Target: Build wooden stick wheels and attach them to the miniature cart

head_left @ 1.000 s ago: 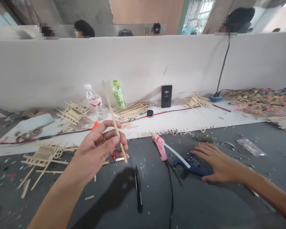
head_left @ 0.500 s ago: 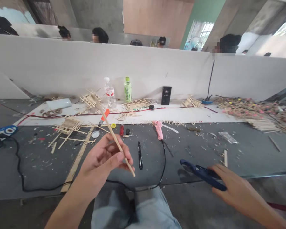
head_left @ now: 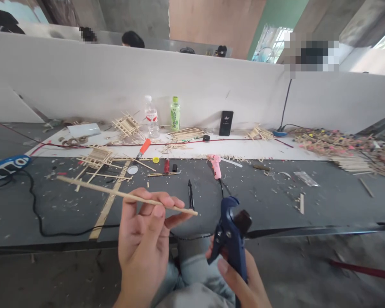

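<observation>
My left hand (head_left: 146, 239) is closed on a thin wooden stick (head_left: 93, 186), pinched between thumb and fingers. The stick slants across in front of me, its right end (head_left: 194, 211) sticking out past my fingertips. In my right hand (head_left: 240, 273) is a dark blue pipe cutter (head_left: 231, 231), held by its handles with the jaws pointing up. The cutter is a short way to the right of the stick's end, apart from it. Beyond my hands a black marker (head_left: 191, 194) and a pink glue gun (head_left: 215, 166) lie on the grey table (head_left: 269, 201).
Small stick-built models (head_left: 98, 156) stand at the left. Behind are a water bottle (head_left: 152, 117), a green bottle (head_left: 175, 114) and a phone (head_left: 226, 123). An orange-handled knife (head_left: 144, 147) lies mid-left. Loose sticks (head_left: 349, 162) are heaped at the right. A white partition (head_left: 192, 77) rises behind.
My right hand has lifted the pipe cutter from the table's front edge and brought it left, jaws up. My left hand has turned the stick from steep to nearly level.
</observation>
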A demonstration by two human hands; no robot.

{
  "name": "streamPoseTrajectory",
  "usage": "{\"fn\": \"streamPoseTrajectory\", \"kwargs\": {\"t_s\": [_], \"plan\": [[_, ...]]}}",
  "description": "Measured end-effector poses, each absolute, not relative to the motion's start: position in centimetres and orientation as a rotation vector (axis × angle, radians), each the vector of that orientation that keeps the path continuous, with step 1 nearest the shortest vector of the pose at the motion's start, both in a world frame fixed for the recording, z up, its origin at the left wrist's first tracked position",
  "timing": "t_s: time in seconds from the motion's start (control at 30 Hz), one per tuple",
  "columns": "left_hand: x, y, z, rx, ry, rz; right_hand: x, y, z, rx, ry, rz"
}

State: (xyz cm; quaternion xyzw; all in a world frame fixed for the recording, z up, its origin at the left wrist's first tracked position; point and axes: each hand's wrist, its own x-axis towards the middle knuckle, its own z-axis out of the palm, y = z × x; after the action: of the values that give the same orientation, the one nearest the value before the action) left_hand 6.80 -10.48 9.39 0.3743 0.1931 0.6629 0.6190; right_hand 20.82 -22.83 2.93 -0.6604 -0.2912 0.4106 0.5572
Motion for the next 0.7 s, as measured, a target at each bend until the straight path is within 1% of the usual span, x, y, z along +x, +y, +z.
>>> {"fn": "streamPoseTrajectory", "kwargs": {"t_s": [0.23, 0.33, 0.47, 0.7], "plan": [[7.0, -11.0, 9.2, 0.655, 0.529, 1.705, 17.2, -19.9, 3.8, -1.438, -1.078, 0.894], [7.5, -10.9, 9.0, 0.654, 0.526, 1.741, 16.1, -20.0, 3.7, -1.48, -1.054, 0.801], [8.7, -11.3, 8.5, 0.679, 0.559, 1.802, 15.8, -20.1, 3.2, -1.522, -1.029, 0.771], [10.3, -12.1, 7.7, 0.702, 0.669, 1.887, 17.1, -19.7, 3.1, -1.501, -1.144, 0.798]]}}
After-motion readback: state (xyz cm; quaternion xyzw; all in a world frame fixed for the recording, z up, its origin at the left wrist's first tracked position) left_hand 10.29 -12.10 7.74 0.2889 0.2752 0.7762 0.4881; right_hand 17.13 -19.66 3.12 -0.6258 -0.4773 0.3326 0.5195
